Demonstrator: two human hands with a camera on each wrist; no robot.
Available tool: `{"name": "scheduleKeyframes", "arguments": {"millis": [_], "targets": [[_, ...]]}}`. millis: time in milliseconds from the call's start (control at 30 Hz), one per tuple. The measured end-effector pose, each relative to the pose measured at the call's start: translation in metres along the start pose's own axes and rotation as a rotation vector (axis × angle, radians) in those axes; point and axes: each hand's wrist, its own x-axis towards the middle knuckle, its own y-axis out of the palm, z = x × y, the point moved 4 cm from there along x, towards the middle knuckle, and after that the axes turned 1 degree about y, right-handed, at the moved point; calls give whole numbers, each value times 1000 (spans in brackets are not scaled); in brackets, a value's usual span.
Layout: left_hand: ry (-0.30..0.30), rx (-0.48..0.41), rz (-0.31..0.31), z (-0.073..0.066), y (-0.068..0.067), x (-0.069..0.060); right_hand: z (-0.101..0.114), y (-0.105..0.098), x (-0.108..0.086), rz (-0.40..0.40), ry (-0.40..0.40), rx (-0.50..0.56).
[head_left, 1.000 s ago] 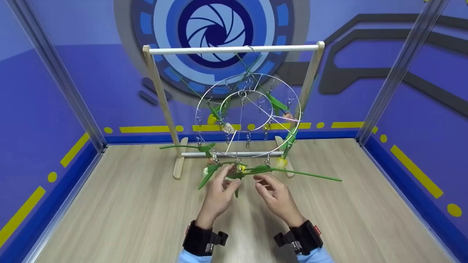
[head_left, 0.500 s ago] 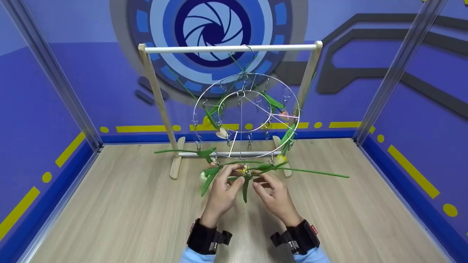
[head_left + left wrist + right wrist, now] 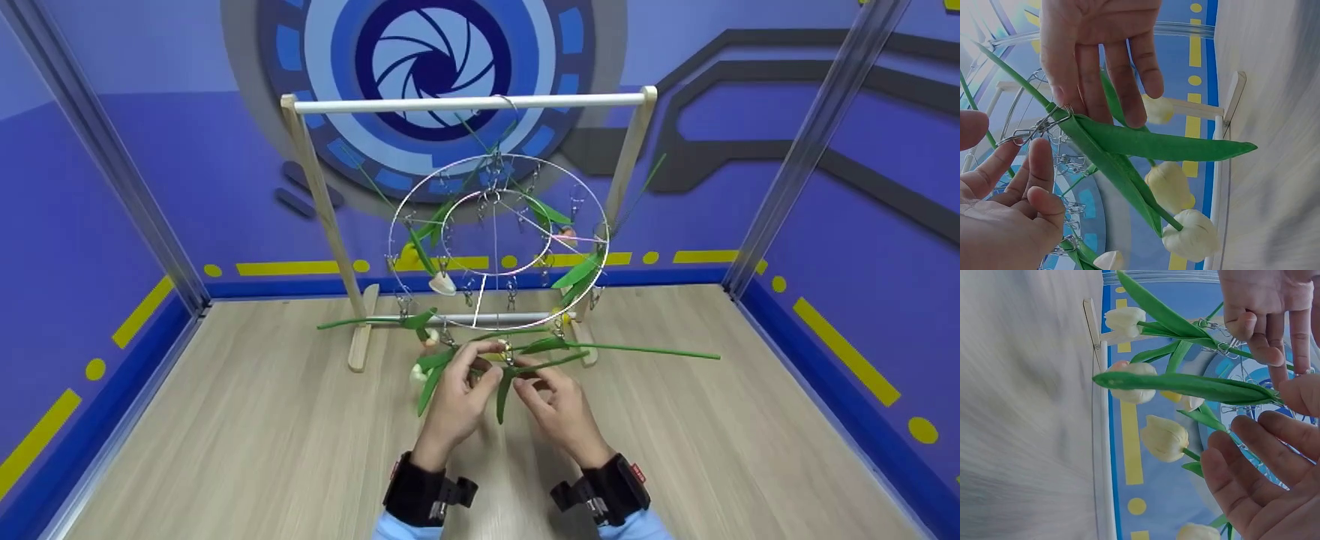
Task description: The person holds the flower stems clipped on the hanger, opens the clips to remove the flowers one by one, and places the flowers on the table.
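Observation:
My left hand (image 3: 457,401) holds a small metal clip (image 3: 1041,128) that hangs from the round wire hanger (image 3: 480,327). At that clip is an artificial tulip, its green leaves (image 3: 1174,143) spreading below and its pale head (image 3: 1190,235) low in the left wrist view. The thumb and a finger of my right hand (image 3: 559,409) pinch this tulip near the base of its leaves, close to the clip. In the right wrist view the right hand (image 3: 1264,486) has its other fingers loosely bent, and the left hand (image 3: 1266,315) is above the leaf.
A wooden stand (image 3: 322,187) with a white top rod (image 3: 450,103) bears the hanger. Several other tulips hang around the ring, one with a long stem (image 3: 652,350) reaching right. The wood-grain tabletop (image 3: 262,442) lies between patterned blue walls (image 3: 847,225).
My right hand has come left to the tulip between the hands. That tulip's leaf hangs lower than a second ago, and the hanger has swung slightly left with its flowers.

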Motion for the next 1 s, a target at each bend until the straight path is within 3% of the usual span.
{"name": "scheduleKeyframes", "arguments": {"millis": [367,667,867,1000], "targets": [[0,-28,23,-1,1,-1,-1,1,0,-25,-34,-22],[-6,-72,47,-2,4,0,0,-1,2,-32,1,-1],[-16,-90,16,-3,5,4,4,-2,3,-44,-46,18],[-32,-92,-38,0,6,5,6,-1,2,-45,-77,28]]}}
